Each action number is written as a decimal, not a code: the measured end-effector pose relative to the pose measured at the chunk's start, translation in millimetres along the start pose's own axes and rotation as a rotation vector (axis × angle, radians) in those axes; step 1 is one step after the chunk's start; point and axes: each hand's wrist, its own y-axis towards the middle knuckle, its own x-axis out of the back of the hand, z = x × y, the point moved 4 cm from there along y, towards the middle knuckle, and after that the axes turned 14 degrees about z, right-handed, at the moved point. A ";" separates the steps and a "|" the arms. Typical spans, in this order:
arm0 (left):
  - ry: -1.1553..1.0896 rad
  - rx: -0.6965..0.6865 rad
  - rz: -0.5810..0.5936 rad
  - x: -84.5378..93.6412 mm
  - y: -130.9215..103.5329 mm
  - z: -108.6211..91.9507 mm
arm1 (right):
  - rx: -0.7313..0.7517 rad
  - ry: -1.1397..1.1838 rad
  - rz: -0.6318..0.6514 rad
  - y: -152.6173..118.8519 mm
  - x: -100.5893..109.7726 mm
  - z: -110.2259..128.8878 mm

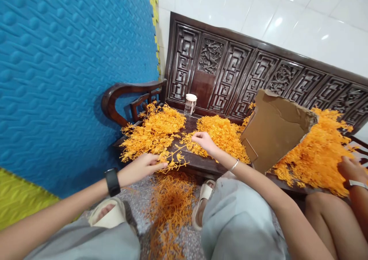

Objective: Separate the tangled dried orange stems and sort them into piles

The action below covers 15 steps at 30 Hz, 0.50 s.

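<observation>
On the dark wooden bench seat, the left hand [143,167] lies low with the wrist nearly straight, and a black watch [112,181] sits on the forearm behind it. Its fingers [159,165] are pressed together and pinch the stem of an orange plastic sprig [174,159], which lies flat on the wood just ahead of the fingertips. The right hand [204,141] reaches further forward, the arm stretched over the knee, with a thin silver bracelet [235,165] on the wrist. Its fingers are curled loosely and touch the edge of a middle heap of orange sprigs [222,135]; I cannot tell if they hold one. To the left of both hands is another heap [153,131], and behind the fingers stands a small clear jar with white lid [190,104]. To the right leans a torn cardboard piece [273,129], with a bigger orange pile [319,152] beyond it, where another person's hand [352,170] rests. Under the hands, loose orange stems [169,206] cover the speckled floor. Blue foam mat [74,72] stands on the left wall, white tiles [287,18] behind the carved bench back [230,72].
</observation>
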 end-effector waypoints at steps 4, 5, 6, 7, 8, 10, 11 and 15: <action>0.060 -0.011 -0.082 -0.6 6.4 -12.4 | -0.060 -0.064 -0.235 4.9 7.3 -0.9; 0.083 -0.016 -0.111 -0.2 7.7 -15.7 | -0.065 -0.075 -0.270 6.4 9.6 -0.5; 0.107 -0.019 -0.138 0.1 9.1 -19.1 | -0.069 -0.088 -0.303 8.1 12.0 0.0; 0.132 -0.017 -0.161 0.4 10.7 -22.3 | -0.072 -0.104 -0.335 9.8 14.1 0.6; 0.156 -0.012 -0.180 0.7 12.5 -25.2 | -0.074 -0.121 -0.368 11.6 15.7 1.2; 0.195 0.004 -0.206 1.9 16.8 -30.3 | -0.087 -0.154 -0.424 15.7 16.5 2.8; 0.203 0.012 -0.218 3.0 19.1 -32.5 | -0.095 -0.172 -0.449 18.0 16.0 3.9; 0.163 0.009 -0.264 8.8 21.6 -43.6 | -0.072 -0.294 -0.527 30.0 21.5 12.2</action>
